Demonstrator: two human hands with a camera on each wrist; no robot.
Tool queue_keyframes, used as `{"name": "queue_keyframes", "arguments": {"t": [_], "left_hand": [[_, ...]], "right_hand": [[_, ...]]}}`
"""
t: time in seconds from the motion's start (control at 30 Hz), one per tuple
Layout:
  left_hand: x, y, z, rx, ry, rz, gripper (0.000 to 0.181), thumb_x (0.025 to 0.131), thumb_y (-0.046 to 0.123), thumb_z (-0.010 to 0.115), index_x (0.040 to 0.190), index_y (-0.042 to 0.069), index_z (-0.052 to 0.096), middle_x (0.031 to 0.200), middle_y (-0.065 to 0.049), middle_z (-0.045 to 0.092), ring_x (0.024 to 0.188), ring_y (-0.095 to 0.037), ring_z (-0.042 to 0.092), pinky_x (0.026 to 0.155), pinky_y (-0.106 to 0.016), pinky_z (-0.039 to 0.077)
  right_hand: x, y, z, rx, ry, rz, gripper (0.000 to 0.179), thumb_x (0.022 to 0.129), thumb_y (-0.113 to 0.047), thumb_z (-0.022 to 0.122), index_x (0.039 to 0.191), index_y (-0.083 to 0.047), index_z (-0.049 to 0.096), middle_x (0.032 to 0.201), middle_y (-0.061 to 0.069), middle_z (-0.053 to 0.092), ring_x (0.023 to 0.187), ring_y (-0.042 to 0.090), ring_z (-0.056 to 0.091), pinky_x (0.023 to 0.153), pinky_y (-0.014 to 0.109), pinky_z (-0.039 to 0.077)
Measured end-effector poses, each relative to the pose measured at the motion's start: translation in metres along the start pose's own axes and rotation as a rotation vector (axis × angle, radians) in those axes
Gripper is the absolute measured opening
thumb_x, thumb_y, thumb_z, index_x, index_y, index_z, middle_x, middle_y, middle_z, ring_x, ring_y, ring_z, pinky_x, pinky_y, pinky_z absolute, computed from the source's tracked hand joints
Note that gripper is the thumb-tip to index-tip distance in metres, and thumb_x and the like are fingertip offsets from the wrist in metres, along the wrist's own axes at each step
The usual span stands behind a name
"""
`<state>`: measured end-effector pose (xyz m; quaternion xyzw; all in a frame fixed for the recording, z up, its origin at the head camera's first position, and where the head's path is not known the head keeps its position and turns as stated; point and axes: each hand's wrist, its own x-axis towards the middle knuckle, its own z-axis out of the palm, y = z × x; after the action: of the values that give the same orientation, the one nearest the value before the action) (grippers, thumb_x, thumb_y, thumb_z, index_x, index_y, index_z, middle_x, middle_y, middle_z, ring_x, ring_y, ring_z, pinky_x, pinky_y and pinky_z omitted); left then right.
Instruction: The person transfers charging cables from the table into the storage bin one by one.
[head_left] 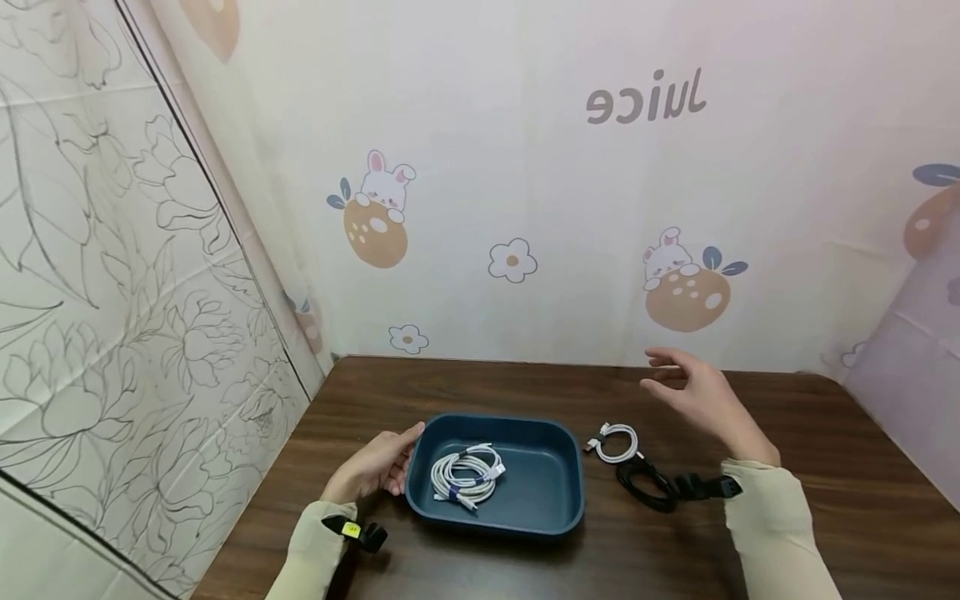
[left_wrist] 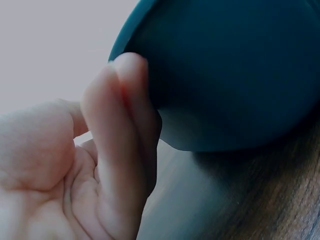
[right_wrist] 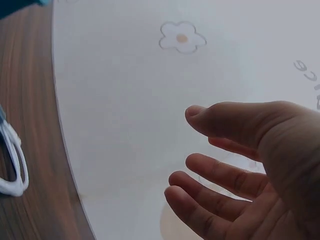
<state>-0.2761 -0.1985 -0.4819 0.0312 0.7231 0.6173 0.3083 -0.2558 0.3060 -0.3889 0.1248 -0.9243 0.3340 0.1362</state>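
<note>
A dark blue rectangular tray (head_left: 558, 475) sits on the table, with coiled white cables (head_left: 453, 482) bound by dark ties in its left half. My left hand (head_left: 378, 465) holds the tray's left end, thumb along the rim and fingers against the outer wall. Close up in the left wrist view, the fingertips (left_wrist: 131, 62) meet the tray's edge. My right hand (head_left: 701, 398) is raised above the table, fingers loosely bent and apart, nothing between them. Nearest to it lie a small coiled white cable (head_left: 630, 457) and a coiled black cable (head_left: 652, 500).
The dark wood-grain table (head_left: 840, 450) meets a printed curtain (head_left: 517, 208) along its back edge. Another curtain with flower outlines (head_left: 150, 317) hangs at the left. A black strap camera (head_left: 697, 486) on the right wrist overlaps part of the black cable.
</note>
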Motion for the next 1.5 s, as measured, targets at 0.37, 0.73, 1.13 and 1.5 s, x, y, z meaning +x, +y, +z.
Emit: {"name": "queue_keyframes", "arguments": {"t": [0.37, 0.73, 1.13, 1.5], "left_hand": [[0.002, 0.006, -0.005, 0.0, 0.014, 0.006, 0.063, 0.101, 0.065, 0.05, 0.07, 0.011, 0.06, 0.055, 0.001, 0.056, 0.04, -0.009, 0.055, 0.04, -0.023, 0.05], [0.001, 0.007, -0.007, 0.003, 0.015, 0.009, 0.063, 0.103, 0.063, 0.048, 0.069, 0.011, 0.059, 0.055, 0.002, 0.055, 0.04, -0.008, 0.055, 0.041, -0.022, 0.049], [0.006, 0.002, -0.002, -0.014, 0.002, 0.001, 0.063, 0.102, 0.064, 0.05, 0.069, 0.011, 0.059, 0.055, 0.001, 0.056, 0.04, -0.009, 0.056, 0.041, -0.023, 0.05], [0.003, -0.003, -0.001, -0.02, -0.01, -0.001, 0.064, 0.1, 0.066, 0.051, 0.067, 0.011, 0.058, 0.054, 0.001, 0.055, 0.04, -0.008, 0.055, 0.041, -0.023, 0.05]], "right_hand": [[0.006, 0.016, -0.001, -0.057, -0.013, 0.03, 0.051, 0.098, -0.021, 0.073, 0.14, 0.002, 0.055, 0.124, 0.028, 0.065, 0.105, 0.044, 0.069, 0.085, 0.061, 0.056], [0.01, 0.024, 0.001, -0.017, -0.08, 0.082, 0.057, 0.1, -0.029, 0.07, 0.145, -0.001, 0.051, 0.131, 0.029, 0.062, 0.109, 0.044, 0.067, 0.081, 0.054, 0.058], [0.004, 0.035, 0.003, 0.06, -0.13, 0.08, 0.058, 0.101, -0.033, 0.068, 0.145, 0.0, 0.05, 0.135, 0.029, 0.06, 0.112, 0.042, 0.067, 0.077, 0.027, 0.057], [-0.001, 0.043, 0.022, 0.083, -0.185, 0.106, 0.056, 0.101, -0.033, 0.069, 0.142, 0.0, 0.053, 0.134, 0.029, 0.061, 0.115, 0.044, 0.066, 0.086, 0.051, 0.059]]}}
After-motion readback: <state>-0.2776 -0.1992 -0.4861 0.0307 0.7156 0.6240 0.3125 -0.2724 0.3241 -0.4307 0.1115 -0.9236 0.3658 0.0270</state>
